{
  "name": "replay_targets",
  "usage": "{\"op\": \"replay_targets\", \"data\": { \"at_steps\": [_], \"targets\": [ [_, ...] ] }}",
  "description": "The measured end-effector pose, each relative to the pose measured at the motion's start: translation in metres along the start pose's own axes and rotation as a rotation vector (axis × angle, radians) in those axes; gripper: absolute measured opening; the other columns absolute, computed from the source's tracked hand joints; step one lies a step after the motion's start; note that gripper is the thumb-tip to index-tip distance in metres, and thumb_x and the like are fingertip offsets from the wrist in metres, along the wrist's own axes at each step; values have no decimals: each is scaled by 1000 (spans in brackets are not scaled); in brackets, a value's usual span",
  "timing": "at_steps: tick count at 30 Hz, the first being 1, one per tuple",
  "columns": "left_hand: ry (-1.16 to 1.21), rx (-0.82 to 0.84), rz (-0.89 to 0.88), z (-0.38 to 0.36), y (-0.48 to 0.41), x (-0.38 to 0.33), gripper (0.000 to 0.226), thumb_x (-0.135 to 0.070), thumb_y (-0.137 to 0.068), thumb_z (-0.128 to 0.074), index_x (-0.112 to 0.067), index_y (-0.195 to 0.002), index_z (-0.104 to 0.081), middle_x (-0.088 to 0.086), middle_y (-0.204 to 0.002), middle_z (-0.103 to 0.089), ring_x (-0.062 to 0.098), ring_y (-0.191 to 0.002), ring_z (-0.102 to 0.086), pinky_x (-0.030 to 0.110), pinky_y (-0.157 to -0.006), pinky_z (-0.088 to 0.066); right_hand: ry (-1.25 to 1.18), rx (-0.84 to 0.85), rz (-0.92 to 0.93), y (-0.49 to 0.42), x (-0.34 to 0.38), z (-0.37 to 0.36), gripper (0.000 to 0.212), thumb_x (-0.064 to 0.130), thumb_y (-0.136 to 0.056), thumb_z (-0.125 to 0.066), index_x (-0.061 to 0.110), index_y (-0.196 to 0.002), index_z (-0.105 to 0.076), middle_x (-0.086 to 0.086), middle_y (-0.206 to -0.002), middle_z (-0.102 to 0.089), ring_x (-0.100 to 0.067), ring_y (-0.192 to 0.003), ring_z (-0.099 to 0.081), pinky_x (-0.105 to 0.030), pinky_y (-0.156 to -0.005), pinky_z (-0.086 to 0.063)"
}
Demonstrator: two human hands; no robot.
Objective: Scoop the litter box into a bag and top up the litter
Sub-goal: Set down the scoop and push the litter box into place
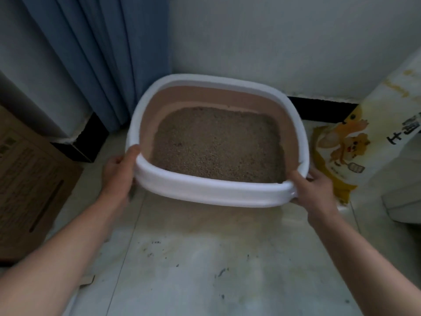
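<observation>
On the tiled floor, in the wall corner: one litter box, white rim, tan inner walls, holding level brown litter. I see my left grip clasping its near left corner, thumb over the rim; right grip clasping the near right corner. Just beside, right: printed litter bag. Left: blue curtain, cardboard box.

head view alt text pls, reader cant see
The left hand and the right hand grip the near corners of a white litter box holding brown litter. A yellow litter bag stands to its right, a cardboard box to its left.
</observation>
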State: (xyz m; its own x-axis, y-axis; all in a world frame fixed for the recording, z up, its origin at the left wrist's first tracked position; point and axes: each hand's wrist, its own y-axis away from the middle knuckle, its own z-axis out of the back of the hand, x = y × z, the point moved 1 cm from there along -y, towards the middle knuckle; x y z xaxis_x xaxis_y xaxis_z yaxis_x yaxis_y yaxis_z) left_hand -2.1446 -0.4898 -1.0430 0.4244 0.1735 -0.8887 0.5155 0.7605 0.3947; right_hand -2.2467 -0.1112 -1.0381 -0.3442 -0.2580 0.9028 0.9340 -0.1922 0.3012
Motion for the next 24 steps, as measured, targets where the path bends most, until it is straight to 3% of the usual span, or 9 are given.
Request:
{"op": "replay_targets", "data": {
  "at_steps": [4, 10, 15, 19, 24],
  "targets": [
    [-52, 61, -42, -1, 0, 10, 72, -76, -57, -70, -19, -102, -68, 7, -101, -73, 27, -94, -70, 55, -93, -55, -25, -32, -48, 2, -11, 8, 33, 18, -87, -68, 27, -118, -61, 6, -88, -64, -15, -80, -64, -37, -73, -57],
    [-92, 117, -31, -10, 2, 20, 78, -74, -58, -66, -11, -104, -69, 8, -101, -73, 25, -90, -72, 47, -87, -59, 7, -61, -29, -5, -15, 18, 40, 22, -87, -69, 19, -126, -64, 6, -90, -66, -17, -84, -65, -37, -73, -57],
    [-115, 109, -17, -5, -10, 25, 48, -61, -78, -68, -16, -96, -69, 10, -102, -73, 27, -89, -72, 47, -87, -59, 52, -19, 0, -10, -20, 7, 44, 26, -82, -71, 21, -125, -62, 0, -99, -68, -20, -88, -68, -46, -77, -61],
    [-119, 136, -1, 0, -12, 36, 44, -51, -89, -67, -10, -104, -70, 14, -102, -73, 29, -91, -73, 45, -84, -60, 77, -1, 19, -18, -25, 2, 50, 31, -81, -73, 22, -129, -60, -2, -105, -69, -20, -90, -68, -48, -79, -61],
    [-186, 207, -19, 6, -6, 30, 41, -58, -91, -63, -18, -97, -67, 10, -97, -73, 27, -86, -74, 43, -80, -61, 154, 55, 34, -21, -23, 0, 57, 50, -80, -70, 26, -130, -56, -1, -110, -68, -22, -97, -67, -50, -88, -58]
  ]
}}
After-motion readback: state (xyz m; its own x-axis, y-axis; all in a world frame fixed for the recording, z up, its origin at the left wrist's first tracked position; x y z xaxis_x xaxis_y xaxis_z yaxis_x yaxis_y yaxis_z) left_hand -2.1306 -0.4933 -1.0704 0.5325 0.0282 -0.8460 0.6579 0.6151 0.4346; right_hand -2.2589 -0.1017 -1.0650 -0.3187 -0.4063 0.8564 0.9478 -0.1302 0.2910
